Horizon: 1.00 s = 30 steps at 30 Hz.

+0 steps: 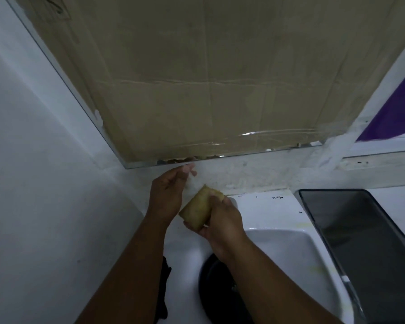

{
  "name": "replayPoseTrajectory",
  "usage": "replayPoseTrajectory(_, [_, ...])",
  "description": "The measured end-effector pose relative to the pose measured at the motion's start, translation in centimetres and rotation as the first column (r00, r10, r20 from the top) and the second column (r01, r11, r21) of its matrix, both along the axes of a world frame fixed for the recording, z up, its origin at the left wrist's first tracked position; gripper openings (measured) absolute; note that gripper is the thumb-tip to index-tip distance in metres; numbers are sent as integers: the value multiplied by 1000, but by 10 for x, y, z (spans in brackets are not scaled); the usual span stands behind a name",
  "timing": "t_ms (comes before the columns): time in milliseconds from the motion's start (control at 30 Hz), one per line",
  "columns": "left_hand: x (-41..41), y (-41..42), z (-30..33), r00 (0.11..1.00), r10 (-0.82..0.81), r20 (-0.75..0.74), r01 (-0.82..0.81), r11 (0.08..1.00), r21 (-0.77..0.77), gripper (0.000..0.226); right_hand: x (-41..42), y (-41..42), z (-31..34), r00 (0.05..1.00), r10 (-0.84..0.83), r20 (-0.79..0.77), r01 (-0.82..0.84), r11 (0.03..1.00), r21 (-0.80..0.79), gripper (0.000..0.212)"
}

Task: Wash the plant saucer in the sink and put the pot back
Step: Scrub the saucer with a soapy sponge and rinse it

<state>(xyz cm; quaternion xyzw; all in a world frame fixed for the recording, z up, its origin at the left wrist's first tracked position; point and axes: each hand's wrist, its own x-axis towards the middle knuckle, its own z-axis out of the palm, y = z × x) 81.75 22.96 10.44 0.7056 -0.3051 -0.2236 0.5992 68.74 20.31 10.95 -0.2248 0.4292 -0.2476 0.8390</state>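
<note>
The saucer (216, 288) lies in the sink (290, 249) beneath the right hand (222, 220), which grips a sponge (195, 208); left hand (167, 192) loosely open — scrub rim first, steadying it.

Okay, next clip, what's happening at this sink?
A person stands at a white sink. Their right hand grips a yellowish sponge above the basin's back left corner, while the left hand is raised beside it with fingers loosely extended, holding nothing. A dark round object, probably the plant saucer, lies low in the basin, partly hidden by the right forearm. No running water is visible. A dark rectangular tray sits right of the sink, and cardboard covers the mirror above.
</note>
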Motion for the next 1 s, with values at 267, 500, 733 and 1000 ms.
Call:
replayPoseTrajectory(267, [2, -1, -3, 997, 8, -77, -7, 1000, 18, 27, 3, 4, -6, 998, -39, 39, 37, 999, 37, 32])
replayPoseTrajectory(500, [4, 0, -1, 987, 7, -162, 1, 999, 51, 23, 7, 8, -5, 995, -85, 48, 82, 994, 73, 33])
replayPoseTrajectory(733, [8, 5, -1, 981, -29, -193, 38, 998, 43, 20, 11, 9, 1, 992, -128, 5, 128, 991, 32, 30])
replayPoseTrajectory(1000, [2, 7, -3, 974, -62, -220, 67, 998, 16, 22, 19, 11, 10, 989, -146, -2, 145, 988, -49, 25])
